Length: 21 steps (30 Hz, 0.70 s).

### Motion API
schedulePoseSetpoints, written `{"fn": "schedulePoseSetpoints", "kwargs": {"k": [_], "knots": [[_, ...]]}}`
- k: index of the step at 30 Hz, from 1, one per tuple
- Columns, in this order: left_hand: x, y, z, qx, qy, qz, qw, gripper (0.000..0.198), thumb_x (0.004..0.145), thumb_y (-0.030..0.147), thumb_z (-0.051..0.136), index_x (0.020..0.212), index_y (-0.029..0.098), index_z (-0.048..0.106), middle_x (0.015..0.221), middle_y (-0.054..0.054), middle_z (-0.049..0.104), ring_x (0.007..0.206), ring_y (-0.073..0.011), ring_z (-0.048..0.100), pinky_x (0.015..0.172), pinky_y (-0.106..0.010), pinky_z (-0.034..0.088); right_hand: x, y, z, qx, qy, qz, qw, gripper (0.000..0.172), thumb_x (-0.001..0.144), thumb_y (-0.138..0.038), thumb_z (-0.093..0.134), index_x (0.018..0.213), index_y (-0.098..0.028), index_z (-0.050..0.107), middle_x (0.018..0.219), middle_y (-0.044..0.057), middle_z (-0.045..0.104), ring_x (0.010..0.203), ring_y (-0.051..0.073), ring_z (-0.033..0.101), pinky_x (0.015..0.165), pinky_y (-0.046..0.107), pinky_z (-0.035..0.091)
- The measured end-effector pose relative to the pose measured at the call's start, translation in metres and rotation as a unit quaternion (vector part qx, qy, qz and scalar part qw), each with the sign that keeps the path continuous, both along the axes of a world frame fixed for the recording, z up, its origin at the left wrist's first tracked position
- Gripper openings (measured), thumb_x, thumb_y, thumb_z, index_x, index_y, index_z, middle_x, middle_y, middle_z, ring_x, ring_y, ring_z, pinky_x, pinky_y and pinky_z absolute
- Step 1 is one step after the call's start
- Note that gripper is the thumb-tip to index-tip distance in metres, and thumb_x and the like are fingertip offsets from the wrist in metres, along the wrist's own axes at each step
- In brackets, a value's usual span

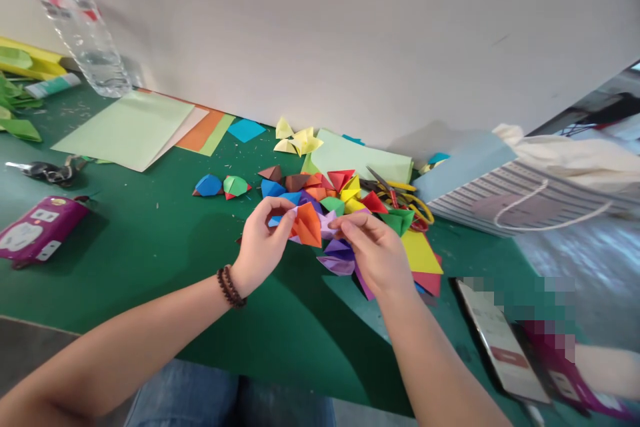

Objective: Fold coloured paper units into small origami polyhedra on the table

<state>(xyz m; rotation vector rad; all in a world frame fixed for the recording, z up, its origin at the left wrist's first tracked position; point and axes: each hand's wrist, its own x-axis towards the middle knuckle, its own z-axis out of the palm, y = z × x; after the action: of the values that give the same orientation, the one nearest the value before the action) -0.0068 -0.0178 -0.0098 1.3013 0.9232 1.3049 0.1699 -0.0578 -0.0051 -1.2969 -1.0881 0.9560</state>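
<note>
An orange folded paper piece (307,225) is held just above a green table (150,240), pinched by the closed fingertips of the left hand (261,243). A lilac piece (327,223) touching it is pinched by the right hand (376,255). A heap of coloured folded pieces (345,190) is seen just behind, with scissors (400,195) beside it.
</note>
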Motion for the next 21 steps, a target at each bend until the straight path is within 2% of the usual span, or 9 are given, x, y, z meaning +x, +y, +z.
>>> {"fn": "schedulePoseSetpoints", "kwargs": {"k": [2,4,7,10,14,16,19,21], "knots": [[0.002,-0.002,-0.002,-0.002,-0.001,-0.006,1.0,0.009,0.085,0.025,0.059,0.086,0.016,0.059,0.088,-0.005,0.064,0.081,-0.0131,0.062,0.065,-0.021,0.053,-0.004,0.0,-0.005,0.0,-0.026,-0.023,0.999,0.029,0.083,-0.05,0.063,0.078,-0.021,0.068,0.086,0.006,0.071,0.087,0.022,0.067,0.077,0.037,0.055],[0.003,-0.003,-0.004,-0.002,-0.004,-0.01,1.0,0.009,0.086,0.025,0.058,0.086,0.016,0.058,0.088,-0.004,0.063,0.081,-0.0127,0.062,0.066,-0.021,0.053,-0.008,-0.001,-0.006,0.001,-0.053,-0.005,0.999,0.037,0.088,-0.054,0.053,0.094,-0.021,0.069,0.1,0.008,0.071,0.091,0.023,0.067,0.073,0.036,0.056],[0.004,-0.005,-0.005,-0.006,-0.001,-0.018,1.0,0.01,0.086,0.026,0.058,0.088,0.016,0.057,0.09,-0.005,0.063,0.08,-0.0128,0.062,0.066,-0.022,0.053,-0.015,-0.003,-0.006,-0.01,-0.123,0.012,0.992,0.039,0.081,-0.051,0.063,0.109,-0.024,0.064,0.106,0.008,0.07,0.091,0.022,0.068,0.073,0.034,0.057],[0.005,-0.007,-0.005,-0.018,0.016,-0.054,0.998,0.012,0.086,0.027,0.057,0.09,0.016,0.058,0.093,-0.007,0.063,0.082,-0.0148,0.062,0.066,-0.025,0.055,-0.016,-0.004,-0.004,-0.014,-0.18,-0.014,0.984,0.031,0.079,-0.045,0.067,0.099,-0.021,0.066,0.091,0.006,0.072,0.08,0.021,0.069,0.069,0.034,0.058],[0.004,-0.007,-0.007,-0.024,0.067,-0.111,0.991,0.016,0.086,0.028,0.058,0.095,0.015,0.062,0.103,-0.009,0.067,0.096,-0.0187,0.064,0.077,-0.028,0.056,-0.013,-0.005,0.001,0.001,-0.232,-0.035,0.972,0.022,0.082,-0.039,0.063,0.092,-0.02,0.068,0.087,0.006,0.073,0.075,0.02,0.069,0.068,0.033,0.057],[0.004,-0.007,-0.007,-0.022,0.104,-0.134,0.985,0.021,0.087,0.029,0.057,0.1,0.015,0.064,0.104,-0.009,0.07,0.095,-0.0185,0.066,0.081,-0.029,0.055,-0.012,-0.006,0.003,0.01,-0.265,-0.043,0.963,0.019,0.082,-0.036,0.062,0.09,-0.02,0.068,0.083,0.005,0.073,0.072,0.019,0.069,0.065,0.031,0.057],[0.002,-0.006,-0.004,-0.005,0.174,-0.152,0.973,0.026,0.09,0.032,0.05,0.099,0.016,0.068,0.091,-0.006,0.073,0.078,-0.016,0.066,0.068,-0.026,0.052,-0.01,-0.008,0.005,0.025,-0.318,-0.053,0.946,0.015,0.081,-0.033,0.062,0.085,-0.02,0.067,0.076,0.004,0.072,0.068,0.019,0.068,0.062,0.03,0.055],[0.0,-0.004,-0.003,0.034,0.23,-0.144,0.962,0.027,0.092,0.032,0.047,0.094,0.016,0.068,0.078,-0.004,0.07,0.065,-0.0137,0.062,0.057,-0.024,0.046,-0.008,-0.009,0.005,0.036,-0.346,-0.051,0.936,0.014,0.081,-0.032,0.061,0.084,-0.02,0.067,0.075,0.004,0.071,0.068,0.019,0.067,0.06,0.029,0.054]]}}
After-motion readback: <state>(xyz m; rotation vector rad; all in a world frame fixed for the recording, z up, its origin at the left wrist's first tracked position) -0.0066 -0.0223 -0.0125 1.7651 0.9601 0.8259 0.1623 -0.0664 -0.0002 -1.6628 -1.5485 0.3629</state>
